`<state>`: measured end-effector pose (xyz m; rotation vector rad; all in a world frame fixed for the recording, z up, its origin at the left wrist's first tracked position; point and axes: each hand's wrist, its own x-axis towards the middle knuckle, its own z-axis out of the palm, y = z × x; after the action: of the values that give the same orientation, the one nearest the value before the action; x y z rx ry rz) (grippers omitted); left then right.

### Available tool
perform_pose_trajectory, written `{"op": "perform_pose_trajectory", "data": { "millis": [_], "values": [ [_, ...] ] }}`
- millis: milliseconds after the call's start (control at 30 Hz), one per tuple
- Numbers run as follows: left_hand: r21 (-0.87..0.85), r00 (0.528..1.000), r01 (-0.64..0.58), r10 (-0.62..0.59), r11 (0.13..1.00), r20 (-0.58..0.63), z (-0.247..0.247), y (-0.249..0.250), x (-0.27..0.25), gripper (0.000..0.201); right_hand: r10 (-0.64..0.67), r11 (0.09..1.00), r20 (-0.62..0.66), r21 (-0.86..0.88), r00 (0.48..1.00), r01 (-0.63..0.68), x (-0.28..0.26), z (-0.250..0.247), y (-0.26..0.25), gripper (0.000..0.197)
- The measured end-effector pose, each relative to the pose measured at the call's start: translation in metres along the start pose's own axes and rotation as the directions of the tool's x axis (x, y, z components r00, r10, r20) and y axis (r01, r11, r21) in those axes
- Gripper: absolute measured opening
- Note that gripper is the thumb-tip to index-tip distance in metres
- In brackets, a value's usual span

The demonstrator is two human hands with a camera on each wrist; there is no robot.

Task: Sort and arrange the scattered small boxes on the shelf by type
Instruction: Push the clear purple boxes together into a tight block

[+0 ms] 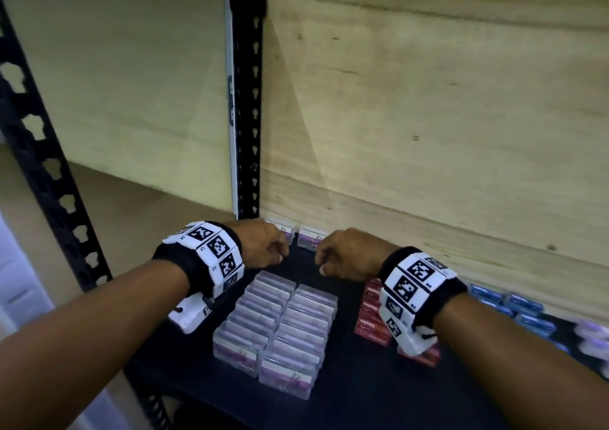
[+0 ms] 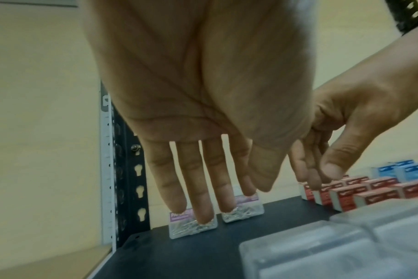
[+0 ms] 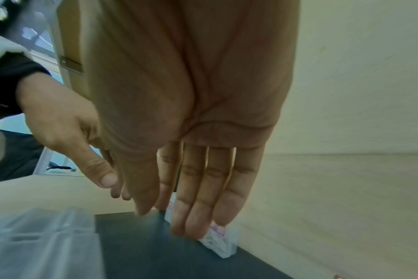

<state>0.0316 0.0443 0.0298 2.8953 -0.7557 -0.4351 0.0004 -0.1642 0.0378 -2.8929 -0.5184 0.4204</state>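
- Left hand (image 1: 263, 245) open, fingers (image 2: 198, 192) straight and spread, pointing down at the rear shelf corner; holds nothing.
- Right hand (image 1: 349, 253) open too, fingers (image 3: 203, 198) straight and together, empty.
- Just past the left fingertips: clear box (image 2: 193, 225) with purple label, standing upright against the back wall; tips look right at its top edge, contact unclear.
- Second clear box (image 2: 245, 210) just beside the first, toward the right hand; right fingertips are in front of it in the right wrist view, touching or not I cannot tell.
- Below and behind both hands, toward the person: sorted block of clear boxes (image 1: 276, 327) in two neat rows on the black shelf (image 1: 349, 393).
- Under the right wrist: red boxes (image 2: 346, 192) grouped in rows.
- Further right of the right hand: blue boxes (image 1: 517, 307) along the wooden back wall (image 1: 428, 133).
- Black slotted post (image 1: 247, 100) stands just behind the left hand, at the corner.
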Motion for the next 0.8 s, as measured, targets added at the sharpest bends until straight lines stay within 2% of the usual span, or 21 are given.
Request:
{"op": "perform_pose_trajectory", "data": {
  "millis": [133, 267, 400, 533, 633, 800],
  "values": [
    [0.046, 0.994, 0.027, -0.023, 0.999, -0.104, -0.003, -0.015, 0.028, 0.030, 0.038, 0.997, -0.122, -0.069, 0.992, -0.046, 0.030, -0.009, 0.019, 0.026],
    [0.082, 0.987, 0.047, -0.034, 0.995, -0.160, -0.003, -0.029, 0.056, 0.034, 0.052, 0.987, -0.141, -0.140, 0.989, -0.072, 0.060, -0.013, 0.030, 0.038],
    [0.081, 0.990, 0.041, -0.030, 0.996, -0.137, -0.004, -0.036, 0.078, 0.037, 0.072, 0.981, -0.097, -0.176, 0.993, -0.088, 0.084, -0.009, 0.037, 0.042],
    [0.092, 0.989, 0.041, -0.028, 0.995, -0.143, -0.003, -0.037, 0.091, 0.037, 0.069, 0.985, -0.096, -0.154, 0.993, -0.084, 0.100, -0.004, 0.041, 0.034],
    [0.097, 0.990, 0.049, -0.035, 0.994, -0.137, -0.004, -0.039, 0.093, 0.035, 0.071, 0.992, -0.102, -0.099, 0.992, -0.081, 0.102, -0.004, 0.042, 0.027],
    [0.126, 0.996, 0.041, -0.031, 0.991, -0.082, -0.011, -0.031, 0.085, 0.037, 0.049, 0.995, -0.040, -0.080, 0.998, -0.052, 0.094, -0.008, 0.036, 0.026]
  ]
}}
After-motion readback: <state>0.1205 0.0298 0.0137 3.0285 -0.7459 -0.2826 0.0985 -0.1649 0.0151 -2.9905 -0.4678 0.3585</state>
